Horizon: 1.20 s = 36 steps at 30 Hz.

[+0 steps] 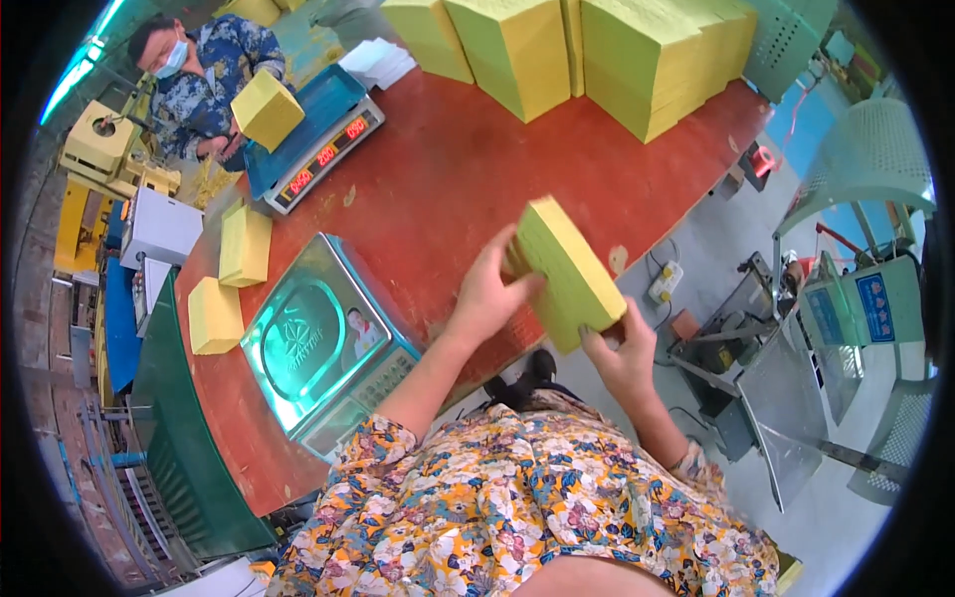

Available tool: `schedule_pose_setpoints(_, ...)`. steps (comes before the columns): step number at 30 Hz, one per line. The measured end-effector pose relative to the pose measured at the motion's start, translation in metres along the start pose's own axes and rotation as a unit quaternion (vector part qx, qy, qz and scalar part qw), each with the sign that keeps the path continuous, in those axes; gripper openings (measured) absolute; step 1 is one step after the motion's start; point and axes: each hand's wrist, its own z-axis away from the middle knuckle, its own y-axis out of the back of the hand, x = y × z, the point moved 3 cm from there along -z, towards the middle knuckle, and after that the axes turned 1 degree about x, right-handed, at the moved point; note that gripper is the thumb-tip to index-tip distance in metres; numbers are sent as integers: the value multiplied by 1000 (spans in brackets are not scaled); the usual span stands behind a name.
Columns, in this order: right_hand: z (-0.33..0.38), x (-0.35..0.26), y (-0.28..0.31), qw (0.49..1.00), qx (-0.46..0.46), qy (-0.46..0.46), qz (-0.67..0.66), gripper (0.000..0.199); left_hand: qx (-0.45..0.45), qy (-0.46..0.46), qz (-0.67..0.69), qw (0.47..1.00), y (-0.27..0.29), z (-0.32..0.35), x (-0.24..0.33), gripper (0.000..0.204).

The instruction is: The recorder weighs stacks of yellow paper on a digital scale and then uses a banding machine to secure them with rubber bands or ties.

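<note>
Hands grip one yellow block (567, 274) above the red table (438, 169). Left hand (487, 298) clasps its near-left edge, fingers curled. Right hand (625, 356) pinches its lower end.

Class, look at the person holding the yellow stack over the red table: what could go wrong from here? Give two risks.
1. The yellow stack is held between the left hand and right hand above the red table's near edge; a slip might drop it to the floor.
2. The scale sits close beside the left hand, so a careless swing could knock it.
</note>
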Motion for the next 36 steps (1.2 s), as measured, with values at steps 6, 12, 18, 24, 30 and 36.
schedule_pose_setpoints(6, -24, -43, -20, 931, 10, 288, 225, 40, 118, -38, 131, 984, 21, 14, 15, 74)
schedule_pose_setpoints(12, -34, 0, -38, 933, -14, 231, 274, 48, 102, 13, 127, 987, 17, 11, -23, 73)
schedule_pose_setpoints(18, -35, -11, -45, 957, -4, 203, 206, 56, 125, -22, 143, 982, 16, 10, -37, 71)
schedule_pose_setpoints(24, -34, 2, -42, 995, -28, 37, 88, 45, 226, 5, 6, 974, 7, 17, -46, 73)
schedule_pose_setpoints(30, -45, -13, -47, 984, -15, -3, -177, 37, 93, 136, 420, 892, 22, 38, -3, 55)
schedule_pose_setpoints(36, -47, -21, -77, 922, -118, -111, -351, 39, 192, 55, 439, 876, 52, 49, 15, 42)
